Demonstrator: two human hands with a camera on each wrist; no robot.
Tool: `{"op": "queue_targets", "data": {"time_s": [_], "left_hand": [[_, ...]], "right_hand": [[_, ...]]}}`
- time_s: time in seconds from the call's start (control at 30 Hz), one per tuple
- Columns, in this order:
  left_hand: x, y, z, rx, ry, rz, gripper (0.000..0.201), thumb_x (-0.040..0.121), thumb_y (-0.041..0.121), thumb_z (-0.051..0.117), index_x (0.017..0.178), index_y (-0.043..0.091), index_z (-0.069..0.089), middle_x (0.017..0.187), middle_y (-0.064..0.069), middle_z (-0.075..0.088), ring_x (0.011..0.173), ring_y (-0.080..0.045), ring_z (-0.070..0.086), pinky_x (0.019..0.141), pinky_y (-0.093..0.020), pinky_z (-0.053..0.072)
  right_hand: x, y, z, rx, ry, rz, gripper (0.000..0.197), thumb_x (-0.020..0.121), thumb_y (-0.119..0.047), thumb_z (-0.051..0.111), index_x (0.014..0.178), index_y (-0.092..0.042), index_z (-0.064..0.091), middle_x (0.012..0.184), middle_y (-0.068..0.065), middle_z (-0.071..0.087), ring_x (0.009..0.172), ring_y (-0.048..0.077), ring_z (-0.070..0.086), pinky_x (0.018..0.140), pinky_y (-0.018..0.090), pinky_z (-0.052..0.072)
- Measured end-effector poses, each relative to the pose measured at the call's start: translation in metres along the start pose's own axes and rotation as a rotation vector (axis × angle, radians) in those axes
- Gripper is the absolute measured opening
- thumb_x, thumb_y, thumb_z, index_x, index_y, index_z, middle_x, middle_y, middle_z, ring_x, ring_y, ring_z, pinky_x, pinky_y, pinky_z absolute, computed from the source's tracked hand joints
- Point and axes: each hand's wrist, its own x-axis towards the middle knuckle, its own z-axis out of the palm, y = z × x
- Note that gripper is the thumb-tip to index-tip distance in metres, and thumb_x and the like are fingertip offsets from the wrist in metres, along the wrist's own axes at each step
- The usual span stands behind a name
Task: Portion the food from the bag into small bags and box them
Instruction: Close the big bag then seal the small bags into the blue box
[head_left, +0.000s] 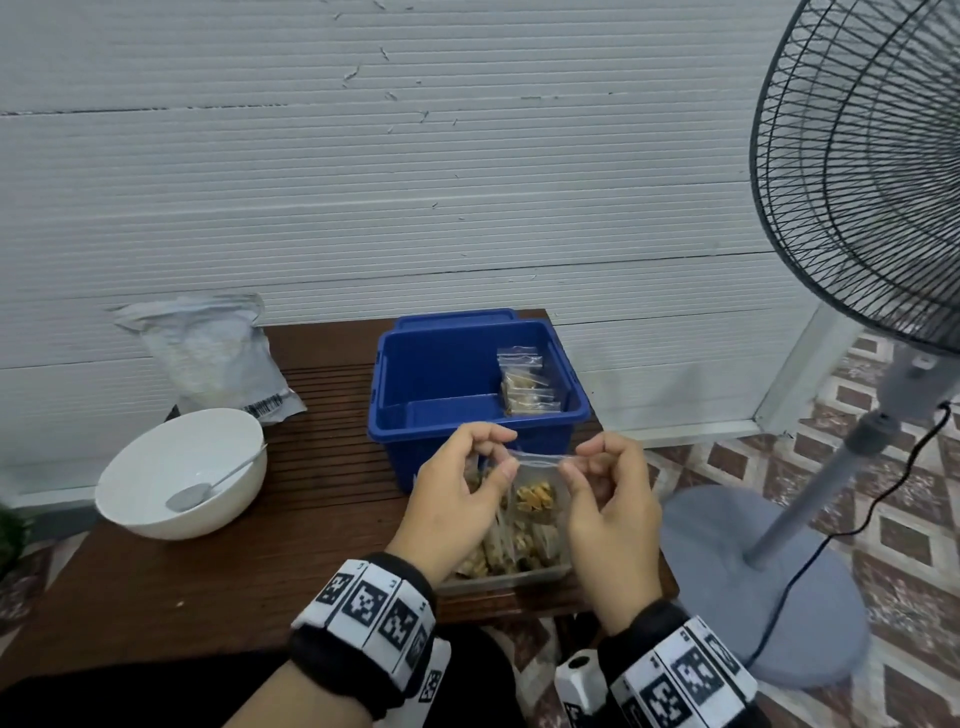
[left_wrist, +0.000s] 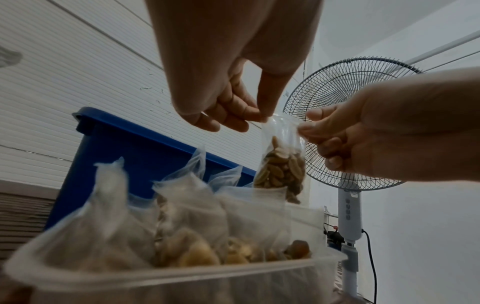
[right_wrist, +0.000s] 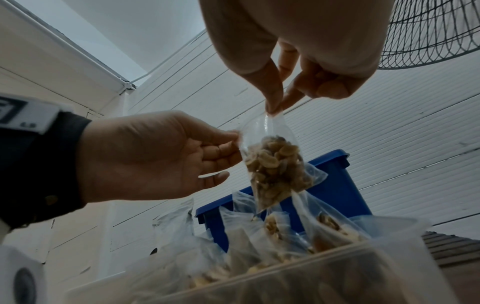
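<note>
A small clear bag of pale nuts (head_left: 535, 496) hangs by its top edge between my two hands. My left hand (head_left: 501, 462) pinches the bag's left top corner and my right hand (head_left: 569, 470) pinches the right one. The left wrist view shows the bag (left_wrist: 281, 168) under the left hand (left_wrist: 262, 116), with the right hand (left_wrist: 303, 127) beside it. In the right wrist view, the right hand (right_wrist: 274, 109) holds the bag (right_wrist: 275, 164) from above. Beneath is a clear tray (head_left: 519, 578) with several filled small bags. Behind it, the blue box (head_left: 415, 374) holds several sealed bags (head_left: 524, 387).
A white bowl (head_left: 156, 499) with a metal spoon (head_left: 208, 486) sits at the left of the dark wooden table (head_left: 208, 582). A large white food bag (head_left: 208, 353) leans on the wall behind it. A standing fan (head_left: 857, 208) is close on the right.
</note>
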Motion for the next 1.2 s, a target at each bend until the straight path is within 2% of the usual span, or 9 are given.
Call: {"op": "queue_targets", "data": {"time_s": [0.2,0.27,0.37,0.47,0.67,0.77,0.93,1.03,1.2], "left_hand": [[0.003,-0.009,-0.005,0.12,0.011,-0.035,0.007,0.091,0.023,0.062,0.091,0.03,0.063,0.096,0.012,0.065,0.095,0.004,0.057,0.087,-0.018,0.045],[0.004,-0.009,-0.007,0.121,0.031,-0.014,0.009,0.091,0.021,0.062,0.088,0.029,0.062,0.095,0.011,0.064,0.093,0.004,0.056,0.084,-0.016,0.044],[0.005,-0.009,-0.01,0.085,0.053,0.025,0.013,0.09,0.016,0.064,0.084,0.027,0.063,0.092,0.008,0.064,0.091,0.002,0.057,0.08,-0.008,0.04],[0.007,-0.012,-0.013,0.073,0.042,0.034,0.012,0.089,0.016,0.065,0.085,0.026,0.064,0.091,0.007,0.065,0.091,0.0,0.058,0.08,-0.011,0.042],[0.007,-0.011,-0.015,-0.047,0.006,-0.044,0.006,0.089,0.017,0.066,0.091,0.022,0.066,0.091,0.011,0.068,0.089,0.003,0.061,0.078,-0.009,0.045],[0.009,-0.013,-0.016,-0.067,0.029,-0.056,0.008,0.088,0.016,0.066,0.086,0.023,0.064,0.086,0.011,0.068,0.085,0.0,0.062,0.077,-0.012,0.047],[0.011,-0.012,-0.019,-0.045,0.034,-0.027,0.013,0.089,0.014,0.065,0.082,0.025,0.062,0.085,0.011,0.066,0.083,-0.005,0.06,0.077,-0.017,0.048],[0.012,-0.011,-0.021,-0.038,-0.024,-0.036,0.006,0.09,0.017,0.064,0.088,0.023,0.063,0.088,0.014,0.064,0.086,-0.004,0.059,0.081,-0.018,0.046],[0.012,-0.003,-0.021,-0.001,-0.065,-0.01,0.004,0.089,0.019,0.065,0.092,0.023,0.065,0.092,0.01,0.066,0.091,0.004,0.058,0.078,-0.005,0.039]], "right_hand": [[-0.001,-0.002,0.007,0.049,-0.025,-0.024,0.034,0.086,0.0,0.063,0.09,-0.031,0.051,0.085,-0.002,0.057,0.08,0.013,0.056,0.069,0.015,0.043],[-0.001,-0.002,0.009,0.062,-0.04,-0.041,0.033,0.086,0.0,0.064,0.092,-0.03,0.052,0.086,-0.003,0.057,0.08,0.011,0.057,0.07,0.016,0.044],[0.0,0.003,0.011,0.043,-0.07,-0.007,0.028,0.086,-0.009,0.066,0.097,-0.032,0.054,0.088,-0.006,0.059,0.087,0.014,0.058,0.077,0.025,0.047],[0.001,0.008,0.012,-0.062,-0.078,-0.026,0.01,0.085,-0.025,0.062,0.088,-0.033,0.058,0.087,-0.012,0.061,0.091,0.014,0.057,0.08,0.03,0.046],[0.005,0.008,0.013,-0.151,-0.056,-0.102,0.022,0.086,-0.018,0.062,0.08,-0.038,0.054,0.084,-0.015,0.058,0.087,0.004,0.053,0.076,0.01,0.037],[0.006,0.007,0.013,-0.102,-0.058,-0.064,0.028,0.087,-0.011,0.067,0.081,-0.037,0.058,0.085,-0.014,0.061,0.089,0.009,0.056,0.079,0.018,0.041],[0.006,0.007,0.015,0.037,-0.086,0.079,0.01,0.087,-0.022,0.067,0.084,-0.031,0.064,0.087,-0.008,0.066,0.093,0.015,0.06,0.082,0.031,0.048],[0.008,0.004,0.014,0.022,-0.08,0.059,0.014,0.087,-0.019,0.067,0.08,-0.03,0.062,0.085,-0.007,0.065,0.09,0.015,0.059,0.08,0.03,0.047],[0.01,0.001,0.016,0.014,-0.09,0.033,0.012,0.086,-0.023,0.064,0.079,-0.032,0.061,0.084,-0.009,0.063,0.089,0.012,0.058,0.077,0.025,0.045]]}}
